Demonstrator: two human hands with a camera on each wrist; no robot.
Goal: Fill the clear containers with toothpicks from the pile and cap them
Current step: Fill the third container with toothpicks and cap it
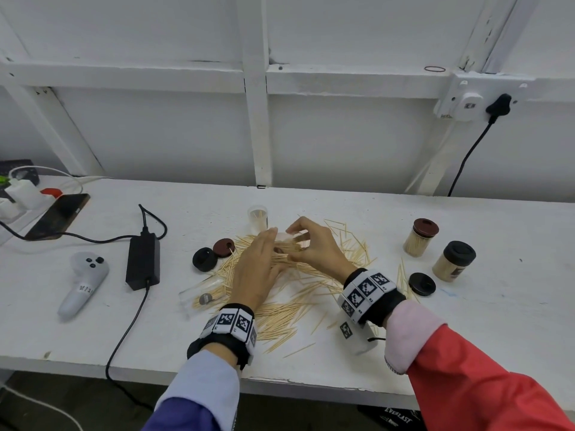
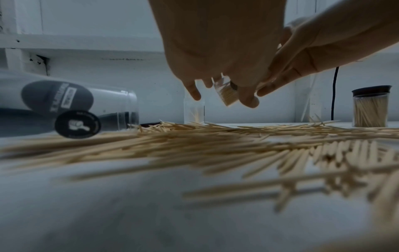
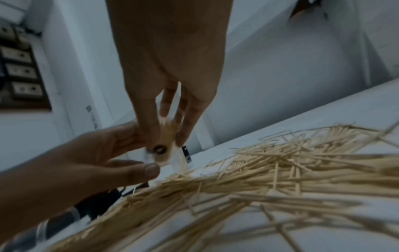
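Observation:
A loose toothpick pile (image 1: 298, 293) spreads over the white table's middle. Just above it, both hands hold one small clear container (image 1: 295, 242), tilted and partly filled with toothpicks. My left hand (image 1: 261, 259) has its thumb and fingers at the container's base (image 3: 166, 141). My right hand (image 1: 314, 247) curls its fingers round the container from above (image 2: 226, 95). Another clear container (image 1: 257, 218) stands upright behind the hands with a few toothpicks in it. A third (image 1: 202, 293) lies on its side at the pile's left. Loose lids: black (image 1: 203, 259), brown (image 1: 223, 247), black (image 1: 422, 284).
Two filled, capped containers stand at the right, one brown-lidded (image 1: 420, 236), one black-lidded (image 1: 455, 260). On the left lie a power adapter (image 1: 143, 262) with its cable, a white controller (image 1: 82, 284) and a phone (image 1: 59, 216). A white wall runs behind the table.

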